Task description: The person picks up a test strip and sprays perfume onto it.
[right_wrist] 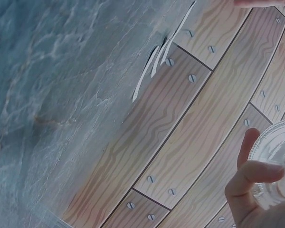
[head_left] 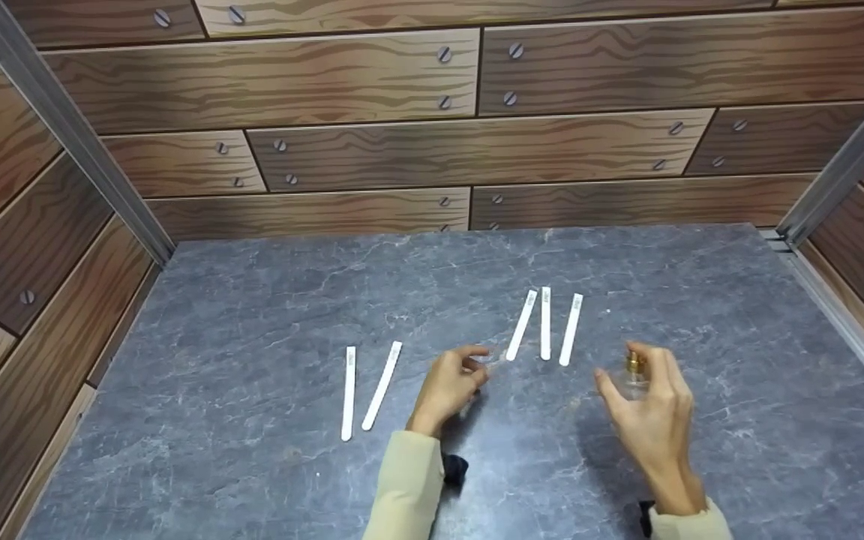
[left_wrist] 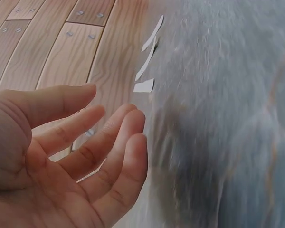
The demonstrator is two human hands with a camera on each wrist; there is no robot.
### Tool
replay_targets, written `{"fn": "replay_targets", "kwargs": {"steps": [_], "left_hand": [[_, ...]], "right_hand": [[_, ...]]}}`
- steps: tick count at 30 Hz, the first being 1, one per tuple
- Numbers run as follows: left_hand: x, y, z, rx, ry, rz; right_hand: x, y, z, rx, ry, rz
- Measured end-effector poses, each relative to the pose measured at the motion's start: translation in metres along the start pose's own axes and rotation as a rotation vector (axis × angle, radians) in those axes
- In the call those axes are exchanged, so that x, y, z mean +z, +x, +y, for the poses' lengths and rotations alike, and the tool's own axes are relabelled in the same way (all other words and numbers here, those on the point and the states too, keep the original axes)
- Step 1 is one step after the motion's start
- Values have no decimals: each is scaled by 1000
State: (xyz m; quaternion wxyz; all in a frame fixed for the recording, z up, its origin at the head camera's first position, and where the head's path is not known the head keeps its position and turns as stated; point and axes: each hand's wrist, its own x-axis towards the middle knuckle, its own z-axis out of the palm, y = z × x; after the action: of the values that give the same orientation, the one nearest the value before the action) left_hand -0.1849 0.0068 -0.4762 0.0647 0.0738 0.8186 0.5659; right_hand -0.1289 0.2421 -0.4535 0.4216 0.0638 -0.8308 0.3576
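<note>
My right hand (head_left: 657,409) holds a small clear glass perfume bottle (head_left: 634,386) with a gold top, above the right part of the table. In the right wrist view the clear round glass of the bottle (right_wrist: 278,147) shows among the fingers. My left hand (head_left: 448,386) hovers near the middle, fingers loosely bent. Nothing lies in its palm in the left wrist view. Beyond and between the hands lie three white paper test strips (head_left: 546,322) with small print at their far ends. Two more white strips (head_left: 349,394) lie left of my left hand.
The grey marbled table (head_left: 252,300) is bordered by wood-patterned walls (head_left: 364,82) at the back and sides. Metal frame posts (head_left: 87,142) stand at the corners. A dark wrist device (head_left: 454,470) sits at the left sleeve (head_left: 406,480).
</note>
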Motion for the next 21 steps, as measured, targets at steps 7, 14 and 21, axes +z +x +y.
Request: {"fn": "replay_targets", "kwargs": {"steps": [7,14,21], "left_hand": [[-14,-14,1,58,-11,24],[-30,-26,-3,110,63,67],[-41,-34,-5,142,80,93]], "right_hand": [[0,-1,-1,-14,4,0],[0,-3,0,-22,6,-4],[-1,0,1,-26,23,12]]}}
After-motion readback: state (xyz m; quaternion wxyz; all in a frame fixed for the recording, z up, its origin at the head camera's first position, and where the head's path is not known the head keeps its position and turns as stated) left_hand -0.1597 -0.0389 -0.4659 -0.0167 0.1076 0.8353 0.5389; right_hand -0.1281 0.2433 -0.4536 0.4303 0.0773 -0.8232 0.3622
